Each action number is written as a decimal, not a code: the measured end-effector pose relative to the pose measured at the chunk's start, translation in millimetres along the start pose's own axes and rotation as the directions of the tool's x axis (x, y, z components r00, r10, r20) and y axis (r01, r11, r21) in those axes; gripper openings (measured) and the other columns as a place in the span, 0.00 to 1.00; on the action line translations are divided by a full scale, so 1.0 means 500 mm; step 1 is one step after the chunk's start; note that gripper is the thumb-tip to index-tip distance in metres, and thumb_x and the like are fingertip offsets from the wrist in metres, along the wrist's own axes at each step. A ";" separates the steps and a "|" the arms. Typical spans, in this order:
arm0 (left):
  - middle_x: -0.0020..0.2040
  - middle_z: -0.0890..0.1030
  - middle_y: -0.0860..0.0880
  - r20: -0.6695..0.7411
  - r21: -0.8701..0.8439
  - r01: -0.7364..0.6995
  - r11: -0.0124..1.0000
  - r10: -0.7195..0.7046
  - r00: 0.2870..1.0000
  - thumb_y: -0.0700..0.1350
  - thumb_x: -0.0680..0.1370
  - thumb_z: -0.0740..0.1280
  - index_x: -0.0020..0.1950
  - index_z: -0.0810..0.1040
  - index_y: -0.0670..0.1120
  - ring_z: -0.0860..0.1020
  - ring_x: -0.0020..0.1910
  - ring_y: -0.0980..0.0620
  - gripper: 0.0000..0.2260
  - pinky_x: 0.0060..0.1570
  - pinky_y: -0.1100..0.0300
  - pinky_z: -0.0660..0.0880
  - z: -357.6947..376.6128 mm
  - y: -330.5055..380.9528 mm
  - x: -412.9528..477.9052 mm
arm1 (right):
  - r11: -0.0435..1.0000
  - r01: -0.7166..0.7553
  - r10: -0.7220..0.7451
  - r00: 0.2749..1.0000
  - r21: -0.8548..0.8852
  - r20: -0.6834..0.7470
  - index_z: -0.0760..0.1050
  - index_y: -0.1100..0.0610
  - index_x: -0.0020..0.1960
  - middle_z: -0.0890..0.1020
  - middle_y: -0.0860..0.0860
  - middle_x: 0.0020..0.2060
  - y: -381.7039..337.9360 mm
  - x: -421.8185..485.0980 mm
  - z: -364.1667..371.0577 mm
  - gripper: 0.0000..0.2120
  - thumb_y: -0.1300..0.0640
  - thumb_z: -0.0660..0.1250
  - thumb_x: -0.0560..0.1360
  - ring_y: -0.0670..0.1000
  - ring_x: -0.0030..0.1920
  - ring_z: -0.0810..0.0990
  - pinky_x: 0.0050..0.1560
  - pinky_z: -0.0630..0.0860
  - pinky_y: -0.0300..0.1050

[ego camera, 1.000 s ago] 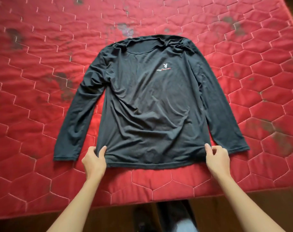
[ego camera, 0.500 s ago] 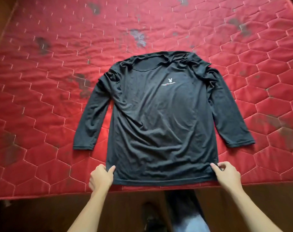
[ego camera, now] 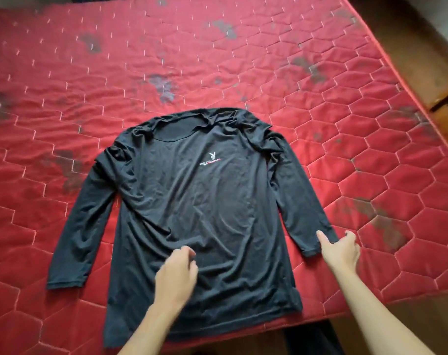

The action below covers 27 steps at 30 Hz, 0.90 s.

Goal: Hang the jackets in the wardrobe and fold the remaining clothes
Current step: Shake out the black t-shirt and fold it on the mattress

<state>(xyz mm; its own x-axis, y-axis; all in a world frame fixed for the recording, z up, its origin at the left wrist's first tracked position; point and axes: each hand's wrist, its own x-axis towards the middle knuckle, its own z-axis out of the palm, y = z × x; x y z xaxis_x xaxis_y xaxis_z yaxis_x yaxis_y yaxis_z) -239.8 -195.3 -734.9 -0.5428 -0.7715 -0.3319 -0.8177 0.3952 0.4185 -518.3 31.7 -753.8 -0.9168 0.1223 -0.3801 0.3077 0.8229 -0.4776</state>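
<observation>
— Where does the black shirt (ego camera: 205,201) lie?

— Flat and face up on the red quilted mattress (ego camera: 371,119). Its hem is nearest of all, at the mattress's near edge, closer in than both grips.

— And the left grip (ego camera: 177,274)?

— Over the lower part of the shirt's body, a little beyond the hem, fingers curled down at the cloth. It is blurred, so I cannot tell whether it pinches fabric or merely touches it.

— The right grip (ego camera: 342,249)?

— Well apart to the right of the left one, at the cuff (ego camera: 312,248) of the sleeve on that side. The thumb lies straight on top of the cuff and the fingers curl round its outer edge, so it holds the cuff.

— The other sleeve (ego camera: 82,226)?

— Far to the left of the left grip, stretched down beside the body. Its end lies on the mattress, touched by neither grip.

— Farther out?

— Beyond the left grip, up the chest, is a small white rabbit logo (ego camera: 212,157) with a line of lettering beneath. Past that is the collar (ego camera: 174,130), rumpled, with creases bunched at both shoulders.

— And beyond the shirt?

— More mattress, hexagon stitching with dark worn patches (ego camera: 164,85). Far beyond the right grip and to its right, a strip of brown floor (ego camera: 427,73) runs beside the mattress's edge.
</observation>
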 end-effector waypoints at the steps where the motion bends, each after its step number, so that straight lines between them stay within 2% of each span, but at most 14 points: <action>1: 0.51 0.80 0.54 0.029 0.009 -0.056 0.998 0.056 0.998 0.46 0.78 0.66 0.54 0.77 0.51 0.80 0.51 0.49 0.06 0.49 0.53 0.76 0.027 0.038 0.010 | 0.998 -0.055 0.055 0.998 0.012 0.006 0.68 0.69 0.68 0.74 0.71 0.62 0.000 0.023 0.000 0.32 0.52 0.75 0.73 0.68 0.66 0.70 0.65 0.65 0.55; 2: 0.51 0.80 0.54 0.057 0.004 -0.093 0.996 0.092 0.994 0.46 0.79 0.64 0.54 0.76 0.51 0.80 0.51 0.50 0.06 0.49 0.54 0.75 0.054 0.081 0.020 | 0.997 -0.080 0.080 0.996 0.001 0.027 0.73 0.66 0.64 0.76 0.70 0.61 0.003 0.041 0.000 0.28 0.51 0.75 0.72 0.67 0.65 0.71 0.65 0.66 0.55; 4: 0.51 0.79 0.55 0.107 -0.023 -0.132 0.991 0.134 0.985 0.47 0.80 0.62 0.56 0.75 0.51 0.79 0.51 0.51 0.06 0.50 0.54 0.74 0.102 0.179 0.038 | 0.997 -0.031 0.038 0.995 -0.070 0.094 0.80 0.62 0.52 0.80 0.68 0.53 0.016 0.069 -0.002 0.16 0.51 0.76 0.72 0.66 0.60 0.75 0.61 0.69 0.54; 6: 0.52 0.77 0.55 0.167 -0.047 -0.170 0.984 0.176 0.970 0.47 0.80 0.61 0.57 0.75 0.52 0.78 0.51 0.52 0.07 0.50 0.55 0.74 0.139 0.277 0.057 | 0.992 0.053 -0.038 0.990 -0.114 0.133 0.81 0.60 0.45 0.80 0.66 0.47 0.023 0.095 -0.012 0.10 0.52 0.75 0.73 0.65 0.56 0.76 0.57 0.70 0.54; 8: 0.53 0.76 0.55 0.233 -0.055 -0.254 0.966 0.260 0.937 0.47 0.80 0.61 0.60 0.74 0.52 0.78 0.53 0.52 0.10 0.51 0.54 0.75 0.163 0.376 0.078 | 0.994 0.102 -0.096 0.984 -0.030 0.149 0.79 0.60 0.45 0.79 0.64 0.46 0.015 0.133 -0.038 0.08 0.55 0.71 0.76 0.64 0.53 0.76 0.53 0.69 0.53; 10: 0.58 0.74 0.54 0.301 -0.028 -0.351 0.936 0.343 0.890 0.47 0.78 0.60 0.66 0.72 0.51 0.77 0.55 0.51 0.15 0.50 0.52 0.76 0.180 0.472 0.105 | 0.993 0.025 -0.039 0.992 0.115 0.121 0.75 0.62 0.48 0.80 0.62 0.46 -0.015 0.194 -0.084 0.09 0.55 0.67 0.79 0.62 0.51 0.77 0.49 0.66 0.50; 12: 0.63 0.72 0.53 0.345 0.004 -0.418 0.908 0.391 0.853 0.46 0.77 0.61 0.70 0.69 0.52 0.75 0.58 0.50 0.21 0.49 0.50 0.77 0.193 0.566 0.140 | 0.969 -0.036 0.020 0.998 0.243 0.068 0.75 0.62 0.50 0.79 0.58 0.43 -0.049 0.267 -0.141 0.08 0.56 0.67 0.79 0.59 0.48 0.77 0.46 0.66 0.47; 15: 0.67 0.71 0.52 0.398 0.011 -0.469 0.883 0.427 0.812 0.46 0.76 0.62 0.74 0.66 0.51 0.75 0.61 0.48 0.25 0.53 0.48 0.77 0.212 0.709 0.193 | 0.923 -0.010 0.016 1.000 0.384 -0.013 0.75 0.60 0.49 0.79 0.55 0.41 -0.101 0.390 -0.235 0.06 0.58 0.69 0.77 0.56 0.45 0.77 0.46 0.66 0.44; 18: 0.67 0.73 0.50 0.443 0.017 -0.517 0.856 0.457 0.771 0.47 0.78 0.63 0.76 0.63 0.50 0.73 0.65 0.47 0.26 0.56 0.47 0.75 0.235 0.857 0.229 | 0.882 0.040 -0.013 0.998 0.469 -0.062 0.76 0.59 0.51 0.79 0.54 0.44 -0.132 0.501 -0.319 0.07 0.57 0.70 0.76 0.54 0.47 0.77 0.50 0.69 0.45; 22: 0.65 0.73 0.47 0.474 0.003 -0.569 0.822 0.501 0.725 0.48 0.78 0.65 0.76 0.63 0.49 0.72 0.65 0.45 0.27 0.55 0.46 0.74 0.260 1.026 0.248 | 0.867 0.077 -0.064 0.997 0.493 -0.042 0.78 0.57 0.51 0.82 0.53 0.45 -0.150 0.598 -0.400 0.07 0.55 0.72 0.75 0.51 0.47 0.79 0.54 0.74 0.48; 25: 0.65 0.73 0.48 0.458 -0.033 -0.606 0.795 0.551 0.698 0.51 0.77 0.67 0.75 0.64 0.49 0.72 0.65 0.45 0.27 0.55 0.46 0.74 0.274 1.109 0.260 | 0.846 0.105 -0.125 0.992 0.523 0.004 0.81 0.56 0.52 0.83 0.50 0.44 -0.175 0.640 -0.437 0.07 0.56 0.71 0.75 0.46 0.42 0.80 0.46 0.75 0.35; 27: 0.60 0.77 0.50 0.370 -0.063 -0.604 0.794 0.581 0.725 0.54 0.76 0.68 0.66 0.68 0.48 0.75 0.61 0.47 0.22 0.50 0.47 0.74 0.283 1.148 0.269 | 0.817 0.094 -0.146 0.988 0.569 0.046 0.81 0.54 0.52 0.84 0.49 0.44 -0.193 0.657 -0.445 0.07 0.54 0.73 0.75 0.45 0.43 0.82 0.46 0.76 0.34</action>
<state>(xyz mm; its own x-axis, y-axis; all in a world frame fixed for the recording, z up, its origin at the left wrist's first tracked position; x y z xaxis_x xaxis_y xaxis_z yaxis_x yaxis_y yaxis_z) -809.2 -1.4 -659.0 -0.9395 -0.1451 -0.3104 -0.3093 0.7490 0.5860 -905.5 116.1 -656.3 -0.9394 -0.0249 -0.3420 0.3095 0.3680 -0.8768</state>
